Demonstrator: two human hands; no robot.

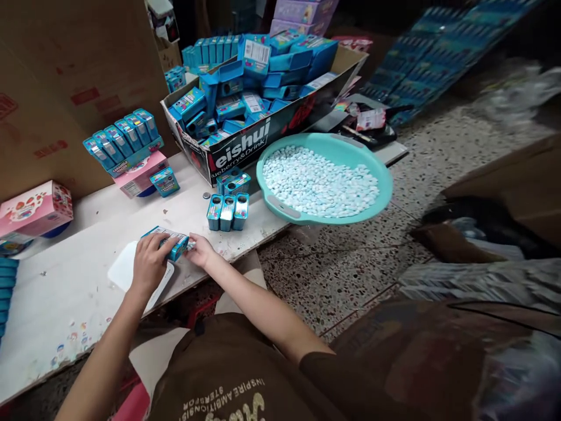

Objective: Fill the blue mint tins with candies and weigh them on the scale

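My left hand grips a small blue candy tin lying on its side, and my right hand pinches the tin's far end, where a small pale piece shows. Under my left hand lies a white plastic scoop or card. Just beyond stand three open blue tins, with two more behind them. A teal basin full of pale blue candies sits to the right. A cardboard carton heaped with blue tins stands behind.
A white work board carries a row of blue tins in a display tray and a pink box. Cardboard rises behind it. A speckled stone floor lies to the right, with stacked blue printed sheets beyond.
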